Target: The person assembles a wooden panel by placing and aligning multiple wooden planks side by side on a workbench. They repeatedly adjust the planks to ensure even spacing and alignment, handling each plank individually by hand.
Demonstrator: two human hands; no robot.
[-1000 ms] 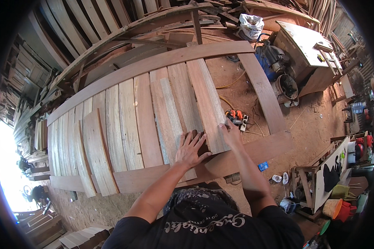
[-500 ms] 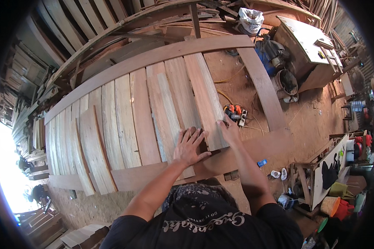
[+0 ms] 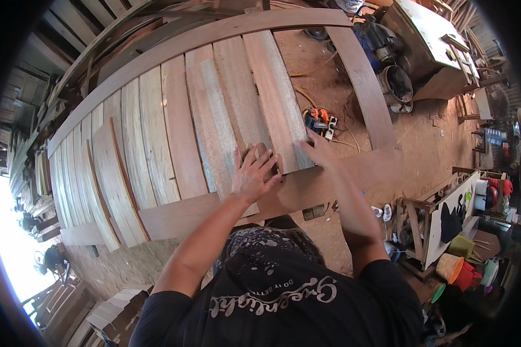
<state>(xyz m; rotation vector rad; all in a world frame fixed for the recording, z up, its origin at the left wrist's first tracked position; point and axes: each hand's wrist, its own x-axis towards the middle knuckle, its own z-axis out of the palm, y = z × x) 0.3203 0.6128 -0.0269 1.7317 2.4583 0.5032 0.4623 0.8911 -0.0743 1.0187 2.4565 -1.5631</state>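
Note:
A wooden frame [image 3: 363, 98] lies in front of me, with several planks set side by side across it. My left hand [image 3: 253, 176] is flat with its fingers spread over the near end of a plank [image 3: 230, 81]. At the right edge of the rightmost plank [image 3: 275, 98], my right hand [image 3: 321, 153] grips with its thumb on top; its other fingers are partly hidden past the edge. Under both hands runs the frame's near rail [image 3: 341, 174]. Two narrower boards, one a loose board [image 3: 118, 173], lie on top of the planks at the left.
Beyond the right plank, an orange and black power tool [image 3: 317, 120] and a white socket strip [image 3: 331, 128] sit on the dirt floor with a yellow cord. A motor-like machine [image 3: 382, 37] and a white-topped cabinet [image 3: 425, 34] stand far right. Coloured containers [image 3: 448, 269] crowd the near right.
The whole view has shifted, so the frame sits higher in the picture. My right hand stays at the plank's edge, and my left hand's fingers have spread wider over the plank ends.

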